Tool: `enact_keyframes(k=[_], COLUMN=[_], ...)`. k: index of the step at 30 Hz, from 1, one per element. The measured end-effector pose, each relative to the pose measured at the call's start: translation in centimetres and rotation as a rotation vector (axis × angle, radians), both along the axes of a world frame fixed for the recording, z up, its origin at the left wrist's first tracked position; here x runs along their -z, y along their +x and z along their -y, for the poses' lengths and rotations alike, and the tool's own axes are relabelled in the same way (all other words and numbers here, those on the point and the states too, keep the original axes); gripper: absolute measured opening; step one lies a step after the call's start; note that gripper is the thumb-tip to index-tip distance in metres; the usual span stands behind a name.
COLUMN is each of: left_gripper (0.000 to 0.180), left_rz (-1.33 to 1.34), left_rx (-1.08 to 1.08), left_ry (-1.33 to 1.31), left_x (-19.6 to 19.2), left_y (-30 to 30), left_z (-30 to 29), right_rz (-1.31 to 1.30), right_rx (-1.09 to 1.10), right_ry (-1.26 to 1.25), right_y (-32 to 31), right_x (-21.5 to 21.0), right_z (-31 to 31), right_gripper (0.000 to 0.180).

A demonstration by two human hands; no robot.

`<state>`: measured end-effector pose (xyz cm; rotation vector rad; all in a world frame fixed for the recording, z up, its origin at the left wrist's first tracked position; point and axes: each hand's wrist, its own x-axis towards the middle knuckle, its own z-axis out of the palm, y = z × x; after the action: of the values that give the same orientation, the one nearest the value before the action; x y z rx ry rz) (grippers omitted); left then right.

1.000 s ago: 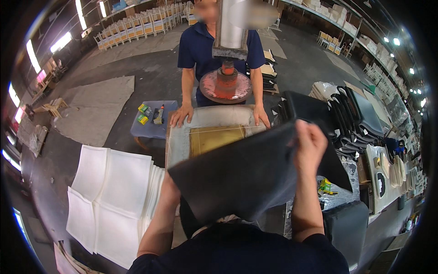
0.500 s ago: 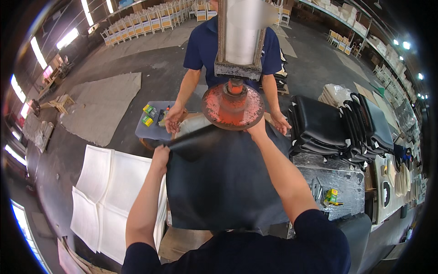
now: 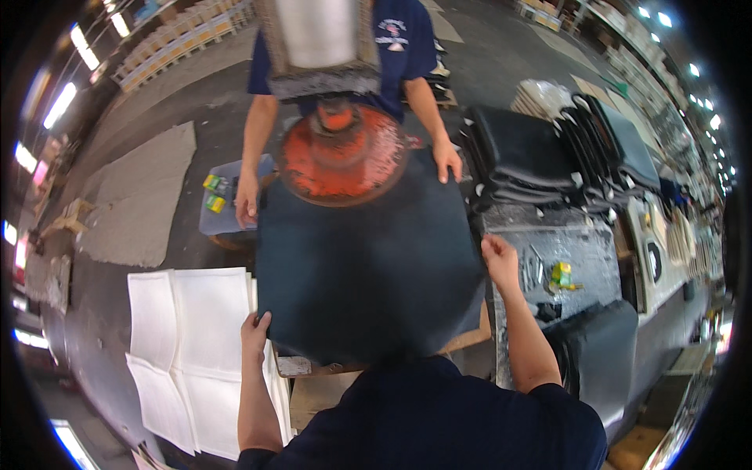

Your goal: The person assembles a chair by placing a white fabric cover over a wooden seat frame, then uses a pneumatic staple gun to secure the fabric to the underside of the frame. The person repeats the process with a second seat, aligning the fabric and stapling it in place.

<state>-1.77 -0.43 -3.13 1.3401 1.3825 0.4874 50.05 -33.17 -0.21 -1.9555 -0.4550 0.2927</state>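
Observation:
A large dark sheet lies spread flat over the work table in front of me. My left hand grips its near left edge. My right hand rests on its right edge. An orange round press head hangs over the far part of the sheet. Across the table a person in a blue shirt has one hand on the sheet's far right corner and the other hand at its far left corner.
White foam sheets lie stacked on my left. Black moulded covers are piled at the right, beside a grey metal bench with small tools. A small blue stand holds yellow-green packs.
The dark sheet, held up and tilted a second ago, has been swung over and laid flat on the table. My hands have moved apart to its left and right edges.

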Motion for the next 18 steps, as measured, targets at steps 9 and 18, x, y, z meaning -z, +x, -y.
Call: enact_keyframes(k=[9, 18], left_gripper=[0.033, 0.025], left_rz=[0.146, 0.164], left_rx=[0.043, -0.028], left_ry=[-0.12, -0.032], left_x=[0.3, 1.3], left_y=[-4.0, -4.2], left_z=[2.7, 3.3], right_rz=[-0.064, -0.001], right_rx=[0.09, 0.095], right_ry=[-0.247, -0.29], right_y=[-7.8, -5.2], right_x=[4.6, 3.4], right_z=[6.0, 1.9], right_gripper=[0.031, 0.032])
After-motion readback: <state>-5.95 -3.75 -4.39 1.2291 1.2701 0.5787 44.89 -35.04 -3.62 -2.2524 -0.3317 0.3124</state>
